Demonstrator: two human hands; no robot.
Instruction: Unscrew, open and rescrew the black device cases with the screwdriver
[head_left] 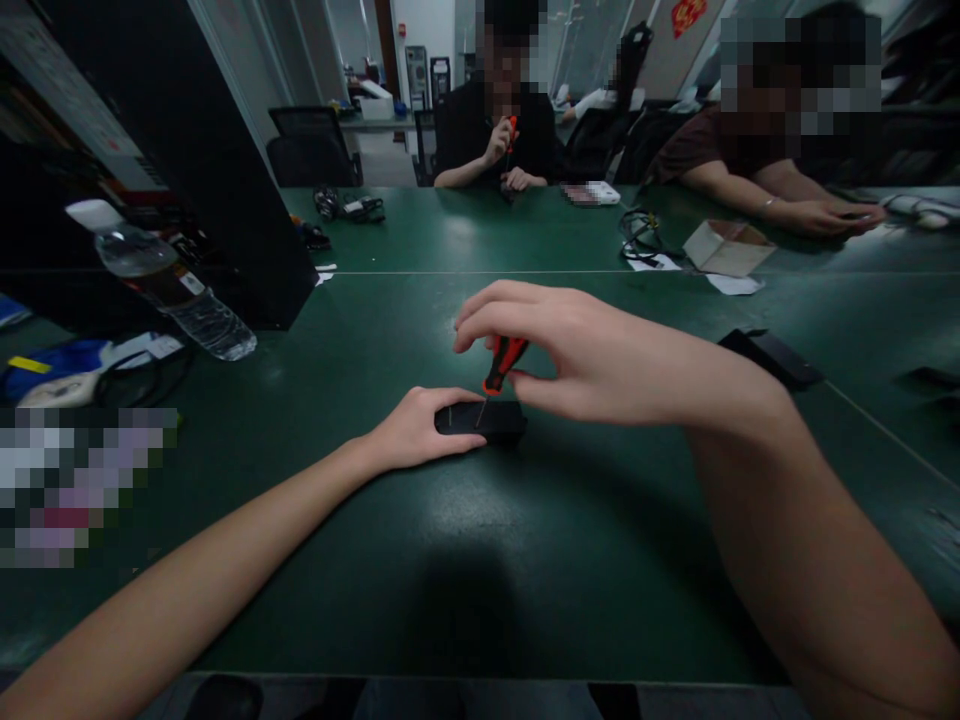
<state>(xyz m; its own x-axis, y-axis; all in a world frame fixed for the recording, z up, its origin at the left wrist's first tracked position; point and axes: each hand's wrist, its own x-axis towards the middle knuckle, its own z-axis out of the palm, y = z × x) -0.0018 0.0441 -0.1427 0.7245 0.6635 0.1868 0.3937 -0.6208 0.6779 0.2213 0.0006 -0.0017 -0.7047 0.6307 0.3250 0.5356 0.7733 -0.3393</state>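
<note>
A small black box-shaped part (504, 424) lies on the green table (360, 560). My left hand (421, 428) grips its left end, with the thumb along the near side and a finger along the far side. Above the part, my right hand (559, 350) has its fingers round the handle of a red and black screwdriver (504, 366). The screwdriver leans slightly, and its thin shaft runs down to the top of the black part. Whether the tip sits in a hole cannot be made out.
A plastic bottle (169, 285) and a dark upright panel (247, 200) are at the left. A black object (772, 358) lies right of my right hand. Farther back are an open box (729, 248), cables (641, 235) and two people across the table.
</note>
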